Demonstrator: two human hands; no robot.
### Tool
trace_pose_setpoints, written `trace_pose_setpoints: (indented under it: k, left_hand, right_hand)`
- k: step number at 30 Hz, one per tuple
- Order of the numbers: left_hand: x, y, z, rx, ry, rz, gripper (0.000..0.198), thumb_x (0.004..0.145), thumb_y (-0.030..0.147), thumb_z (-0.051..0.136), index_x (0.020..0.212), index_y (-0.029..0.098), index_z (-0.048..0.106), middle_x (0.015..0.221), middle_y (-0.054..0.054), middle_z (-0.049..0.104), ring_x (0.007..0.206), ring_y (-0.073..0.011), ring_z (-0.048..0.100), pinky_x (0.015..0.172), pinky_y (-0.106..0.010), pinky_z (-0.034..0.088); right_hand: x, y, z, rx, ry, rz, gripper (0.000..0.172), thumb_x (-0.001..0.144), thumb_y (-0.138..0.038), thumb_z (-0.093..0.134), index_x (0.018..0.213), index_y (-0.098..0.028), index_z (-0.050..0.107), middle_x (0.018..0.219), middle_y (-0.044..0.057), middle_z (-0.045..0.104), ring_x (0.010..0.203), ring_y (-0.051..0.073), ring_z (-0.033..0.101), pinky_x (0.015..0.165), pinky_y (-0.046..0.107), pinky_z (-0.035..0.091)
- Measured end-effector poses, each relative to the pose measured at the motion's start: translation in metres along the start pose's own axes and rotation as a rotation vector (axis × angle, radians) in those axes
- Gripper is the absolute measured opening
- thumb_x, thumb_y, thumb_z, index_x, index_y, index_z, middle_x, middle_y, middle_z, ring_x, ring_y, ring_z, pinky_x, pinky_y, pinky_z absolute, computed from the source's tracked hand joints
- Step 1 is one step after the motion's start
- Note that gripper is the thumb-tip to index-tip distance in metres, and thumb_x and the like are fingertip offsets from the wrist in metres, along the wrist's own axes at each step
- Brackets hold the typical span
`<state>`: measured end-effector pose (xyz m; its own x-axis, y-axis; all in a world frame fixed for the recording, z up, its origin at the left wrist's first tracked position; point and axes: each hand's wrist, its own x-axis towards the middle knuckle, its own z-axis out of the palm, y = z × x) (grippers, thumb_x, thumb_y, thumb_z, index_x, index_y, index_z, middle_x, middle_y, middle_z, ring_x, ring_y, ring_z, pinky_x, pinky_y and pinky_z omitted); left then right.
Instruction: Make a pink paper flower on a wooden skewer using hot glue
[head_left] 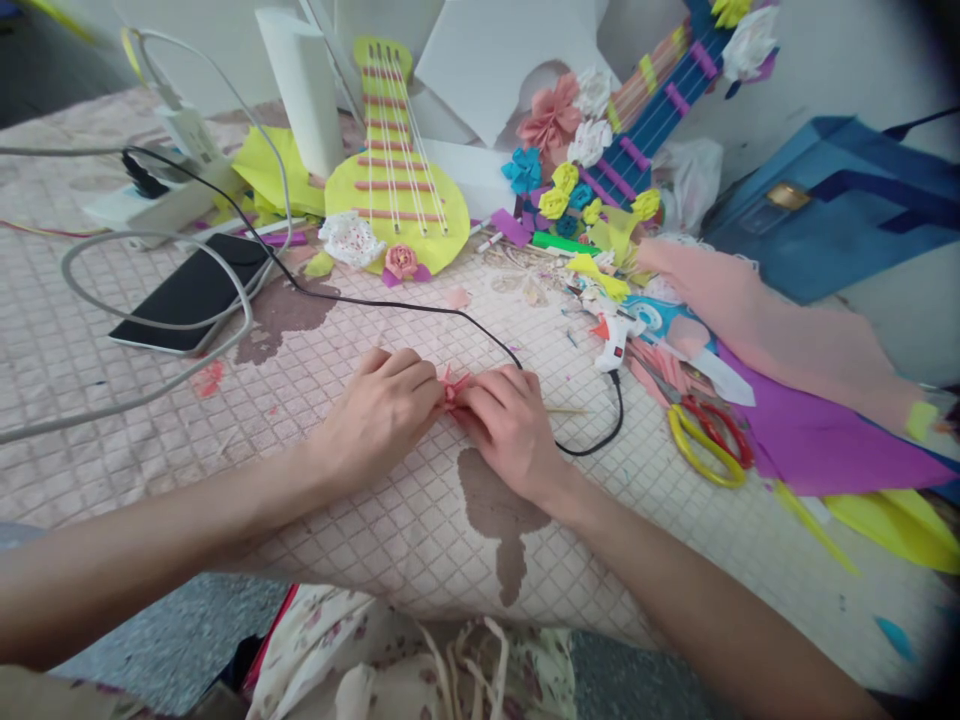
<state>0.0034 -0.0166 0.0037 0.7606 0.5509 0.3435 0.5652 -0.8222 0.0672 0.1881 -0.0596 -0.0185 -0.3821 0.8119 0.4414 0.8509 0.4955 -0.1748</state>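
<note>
Both my hands meet at the middle of the quilted pink surface (112, 350). My left hand (382, 405) and my right hand (506, 425) have their fingers closed and pinch a small pink folded paper piece (454, 385) between them. The paper's pointed tips stick up between the fingertips; the rest of it is hidden by my fingers.
A black cable (420, 305) runs behind my hands to a white glue gun (615, 340). Scissors (705, 440) with red and yellow handles lie to the right, beside purple paper (817, 440). A phone (191, 290), power strip (161, 195), yellow paper guitar (397, 170) and paper flowers (566, 150) sit behind.
</note>
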Motion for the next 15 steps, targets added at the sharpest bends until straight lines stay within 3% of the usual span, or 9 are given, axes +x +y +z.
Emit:
trace_pose_setpoints:
  k: [15]
  left_hand:
    - [-0.0012, -0.0053, -0.0017, -0.131, -0.044, -0.074, 0.011, 0.085, 0.022, 0.059, 0.076, 0.016, 0.058, 0.079, -0.003, 0.061, 0.083, -0.0199, 0.053, 0.072, -0.032, 0.036]
  right_hand:
    - [-0.006, 0.0026, -0.0043, 0.036, 0.007, 0.035, 0.012, 0.09, -0.025, 0.052, 0.083, -0.02, 0.06, 0.09, 0.003, 0.062, 0.089, 0.019, 0.05, 0.08, 0.035, 0.037]
